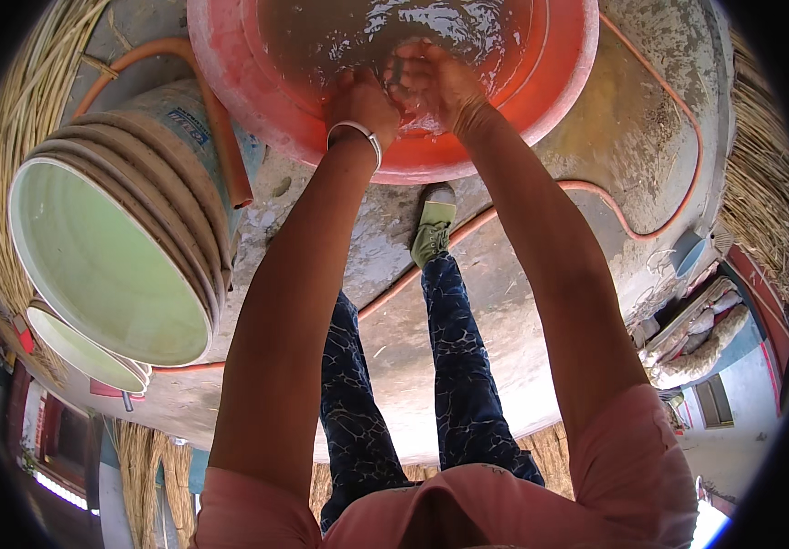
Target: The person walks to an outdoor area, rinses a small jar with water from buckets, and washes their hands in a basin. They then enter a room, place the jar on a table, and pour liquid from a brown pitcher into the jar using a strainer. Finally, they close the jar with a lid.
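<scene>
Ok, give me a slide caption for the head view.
Left hand and right hand dip into murky water in a red tub, an orange hose lying nearby.

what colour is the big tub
The tub is red, with a paler, pinkish rim; best in the head view.

Bright daylight, white glints flashing on the murky water [339,32] inside the red basin [216,82], concrete floor [545,389] bleaching out near its lower edge, fisheye corners black!
</scene>
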A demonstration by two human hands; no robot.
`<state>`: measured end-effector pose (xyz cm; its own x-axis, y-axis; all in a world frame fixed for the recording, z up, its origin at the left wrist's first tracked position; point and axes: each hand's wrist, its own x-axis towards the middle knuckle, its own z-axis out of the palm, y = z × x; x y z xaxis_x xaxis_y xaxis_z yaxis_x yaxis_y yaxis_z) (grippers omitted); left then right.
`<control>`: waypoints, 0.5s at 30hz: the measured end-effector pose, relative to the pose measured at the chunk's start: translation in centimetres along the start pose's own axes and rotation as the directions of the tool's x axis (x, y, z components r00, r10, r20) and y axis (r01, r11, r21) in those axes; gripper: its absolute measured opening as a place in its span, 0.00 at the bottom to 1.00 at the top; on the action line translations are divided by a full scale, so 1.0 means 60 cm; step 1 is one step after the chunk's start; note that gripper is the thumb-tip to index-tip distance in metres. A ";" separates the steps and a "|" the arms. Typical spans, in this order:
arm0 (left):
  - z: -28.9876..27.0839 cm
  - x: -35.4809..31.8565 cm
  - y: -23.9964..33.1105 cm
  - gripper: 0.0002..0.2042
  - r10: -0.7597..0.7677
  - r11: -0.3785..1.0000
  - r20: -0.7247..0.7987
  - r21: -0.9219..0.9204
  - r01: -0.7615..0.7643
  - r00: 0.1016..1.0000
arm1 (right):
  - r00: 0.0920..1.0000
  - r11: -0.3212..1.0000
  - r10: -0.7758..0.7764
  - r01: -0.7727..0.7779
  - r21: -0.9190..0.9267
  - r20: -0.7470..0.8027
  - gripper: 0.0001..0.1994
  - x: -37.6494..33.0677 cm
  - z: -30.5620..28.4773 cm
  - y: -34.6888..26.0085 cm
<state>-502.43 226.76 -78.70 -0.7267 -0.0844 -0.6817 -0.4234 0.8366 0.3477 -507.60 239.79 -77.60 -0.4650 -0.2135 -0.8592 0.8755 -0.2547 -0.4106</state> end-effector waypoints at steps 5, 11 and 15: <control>0.056 0.032 -0.061 0.17 0.173 0.894 0.163 0.389 -0.224 0.971 | 0.876 0.830 -0.380 0.464 -0.308 0.296 0.19 -0.166 0.109 0.025; 0.033 -0.036 -0.021 0.18 0.399 0.858 -0.278 0.449 -0.249 0.874 | 0.625 0.037 -0.445 0.729 -0.684 0.642 0.23 -0.142 0.093 0.086; 0.049 -0.027 -0.025 0.23 0.500 0.759 -0.115 0.536 -0.370 0.858 | 0.717 -0.111 -0.349 0.608 -0.786 0.604 0.27 -0.071 0.049 0.057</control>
<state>-499.01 227.24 -80.02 -0.8978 0.2836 -0.3368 0.2376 0.9561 0.1718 -502.98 237.05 -74.45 -0.7182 -0.6334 -0.2880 -0.2766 0.6398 -0.7171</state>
